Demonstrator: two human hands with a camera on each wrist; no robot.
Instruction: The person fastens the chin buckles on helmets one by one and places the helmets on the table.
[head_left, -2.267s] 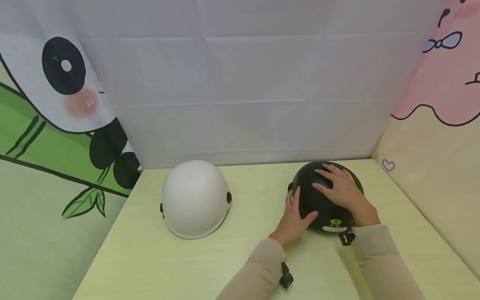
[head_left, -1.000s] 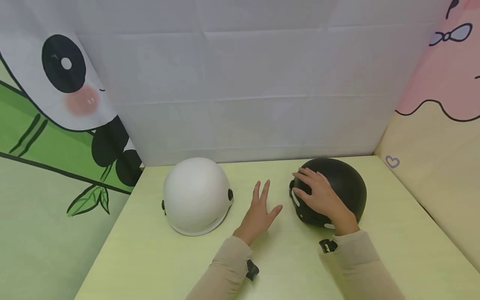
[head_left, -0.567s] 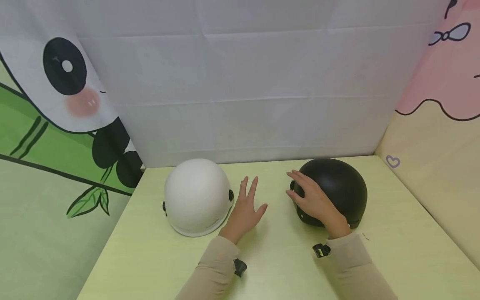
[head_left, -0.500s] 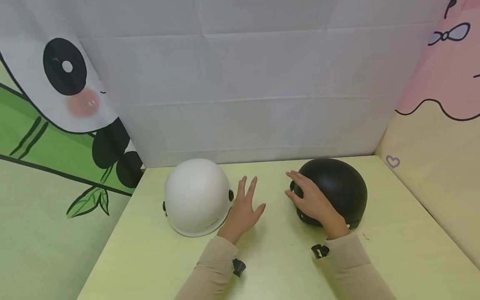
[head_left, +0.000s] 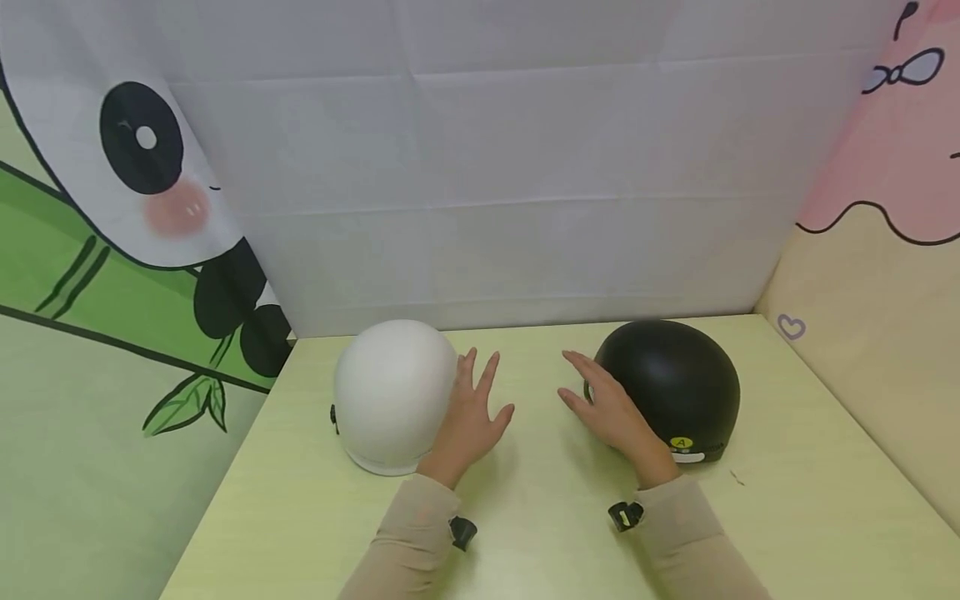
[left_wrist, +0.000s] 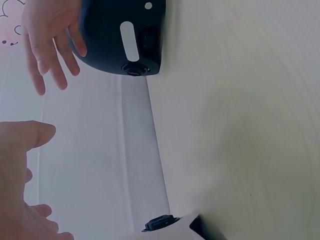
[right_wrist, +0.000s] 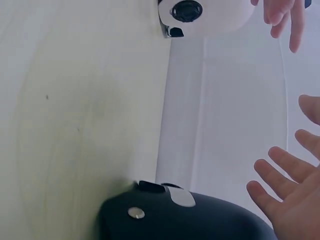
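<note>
A white helmet (head_left: 390, 392) sits on the left half of the table, dome up. My left hand (head_left: 468, 421) hovers at its right side with fingers spread, hiding its right edge and holding nothing. To the right stands a black helmet (head_left: 675, 375) with a yellow sticker and a white strip low on its front. My right hand (head_left: 615, 417), fingers extended, hangs in front of its left edge and covers part of it. In the right wrist view the right hand's fingers (right_wrist: 280, 185) show apart from the black helmet (right_wrist: 175, 220).
Both helmets stand on a pale yellow table (head_left: 540, 533) near a white cloth backdrop (head_left: 525, 167). A cartoon-printed wall (head_left: 97, 275) lies to the left, and a pink and cream one (head_left: 885, 333) to the right. Small dark cameras (head_left: 462, 533) ride on the wrists.
Both hands have come away from the black helmet and shifted left. The left hand has moved over to the white helmet's side; the right hand has slid off to the black helmet's left edge.
</note>
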